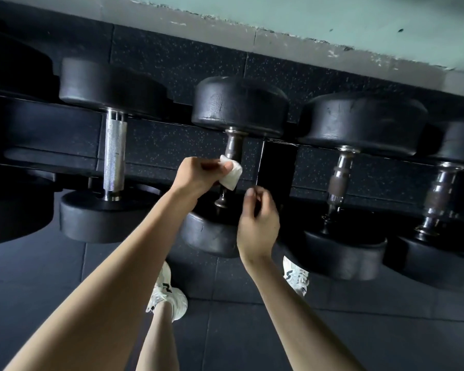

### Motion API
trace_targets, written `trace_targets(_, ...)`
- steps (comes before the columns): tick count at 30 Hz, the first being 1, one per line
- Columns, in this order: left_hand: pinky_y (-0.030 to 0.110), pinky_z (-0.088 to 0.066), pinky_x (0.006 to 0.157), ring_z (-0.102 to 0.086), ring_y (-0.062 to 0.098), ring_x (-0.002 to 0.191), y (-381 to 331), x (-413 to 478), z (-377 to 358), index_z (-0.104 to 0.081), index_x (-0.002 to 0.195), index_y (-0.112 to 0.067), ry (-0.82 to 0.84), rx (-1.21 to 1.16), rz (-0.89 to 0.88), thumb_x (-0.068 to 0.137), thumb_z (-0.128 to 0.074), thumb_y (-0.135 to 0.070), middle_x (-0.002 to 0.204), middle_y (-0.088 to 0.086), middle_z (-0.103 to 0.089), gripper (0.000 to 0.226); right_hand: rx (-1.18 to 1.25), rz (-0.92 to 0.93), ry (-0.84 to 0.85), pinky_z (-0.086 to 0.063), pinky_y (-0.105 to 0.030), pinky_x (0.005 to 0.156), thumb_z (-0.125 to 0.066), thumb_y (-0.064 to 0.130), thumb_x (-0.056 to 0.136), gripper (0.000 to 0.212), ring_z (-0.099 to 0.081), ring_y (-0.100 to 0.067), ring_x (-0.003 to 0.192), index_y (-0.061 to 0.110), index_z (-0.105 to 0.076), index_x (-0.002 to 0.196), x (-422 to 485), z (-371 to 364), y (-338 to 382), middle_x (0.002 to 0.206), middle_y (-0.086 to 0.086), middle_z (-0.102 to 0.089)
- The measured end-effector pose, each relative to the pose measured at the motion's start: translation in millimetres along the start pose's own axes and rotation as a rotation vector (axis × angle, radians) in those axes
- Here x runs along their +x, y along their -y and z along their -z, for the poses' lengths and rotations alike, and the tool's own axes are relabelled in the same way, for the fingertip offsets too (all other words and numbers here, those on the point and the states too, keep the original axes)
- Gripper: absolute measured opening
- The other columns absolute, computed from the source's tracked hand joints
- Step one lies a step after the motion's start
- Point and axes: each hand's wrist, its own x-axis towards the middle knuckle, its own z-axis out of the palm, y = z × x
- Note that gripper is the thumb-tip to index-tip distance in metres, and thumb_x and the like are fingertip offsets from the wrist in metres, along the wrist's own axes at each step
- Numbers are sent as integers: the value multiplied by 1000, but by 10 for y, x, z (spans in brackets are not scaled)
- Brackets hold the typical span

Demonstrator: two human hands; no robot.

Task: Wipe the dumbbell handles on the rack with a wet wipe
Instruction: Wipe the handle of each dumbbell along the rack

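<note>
Right now left hand (196, 175) pinches wipe (232, 175) — against handle (233, 148).

black post (275, 170) beside handle (233, 148), gaps between dumbbells

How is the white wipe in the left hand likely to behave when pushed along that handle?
The wipe looks floppy: it folds where the left hand pinches it. It is probably very light, since a pinch holds it. It may drag on the textured handle.
</note>
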Motion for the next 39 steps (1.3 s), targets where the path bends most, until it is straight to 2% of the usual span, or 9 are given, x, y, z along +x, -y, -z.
trace_targets(3, 31, -51, 76, -61, 13, 76, 4, 11, 3, -73, 100, -9, 15, -45, -3, 80, -73, -33, 83, 5, -69, 31, -74, 203, -41, -40, -19, 78, -44, 34, 89, 40, -64, -23, 89, 3, -66, 100, -42, -37, 3, 96, -7, -70)
trace_targets(7, 24, -50, 74, -62, 8, 78, -52, -47, -103, -74, 99, -13, -131, -14, -69, 82, -71, -34, 82, -1, -69, 27, -149, 268, -66, -43, -27, 76, -45, 28, 88, 34, -64, -28, 84, 3, -66, 97, -23, -59, -41, 91, -8, -69)
trace_targets(12, 28, -50, 66, -54, 4, 73, -309, 155, -165, -76, 84, -7, -229, -52, -166, 78, -75, -33, 73, 3, -67, 27, -115, 204, -121, -47, -30, 68, -41, 30, 81, 38, -65, -29, 81, 6, -68, 93, -22, -66, 8, 87, -7, -71)
trace_targets(18, 21, -46, 68, -55, 6, 81, -219, 187, -90, -73, 102, -4, -113, -54, -180, 81, -73, -31, 83, 2, -66, 34, -94, 124, -83, -49, -33, 67, -36, 35, 80, 45, -65, -29, 78, 10, -70, 95, -36, -65, 13, 86, -5, -72)
trace_targets(22, 19, -28, 48, -45, 6, 66, -240, 98, -69, -75, 82, -3, -168, 258, -315, 83, -70, -36, 60, 14, -53, 34, -120, 113, -92, -49, -35, 64, -39, 30, 81, 40, -65, -32, 74, 10, -70, 95, -30, -80, -10, 78, -9, -71)
trace_targets(29, 20, -27, 58, -62, 19, 74, -311, -100, -282, -75, 93, -8, -324, 321, -340, 90, -62, -24, 86, 19, -71, 21, -147, 174, -95, -43, -31, 52, -35, 32, 83, 42, -60, -34, 59, 10, -70, 91, -25, -90, -58, 61, -13, -64)
trace_targets(33, 5, -34, 53, -53, 5, 78, -288, 160, -204, -74, 98, -4, -168, 72, -234, 91, -60, -18, 83, 8, -72, 21, -165, 185, -109, -43, -30, 52, -37, 30, 83, 38, -61, -33, 58, 11, -70, 89, -16, -100, -59, 60, -11, -64)
trace_targets(36, 11, -40, 54, -50, 1, 58, -205, 286, -99, -68, 76, 5, 115, -273, -89, 96, -53, -28, 55, -8, -58, 41, -176, 196, -104, -46, -32, 55, -36, 30, 83, 38, -63, -31, 63, 11, -69, 87, -31, -90, -58, 66, -7, -67)
trace_targets(39, 15, -39, 61, -50, 5, 55, -81, 424, -99, -53, 57, -7, 338, -474, -51, 101, -42, -25, 54, -3, -54, 49, -158, 218, -107, -51, -35, 56, -36, 29, 83, 37, -64, -29, 64, 11, -68, 84, -43, -79, -49, 69, -5, -68)
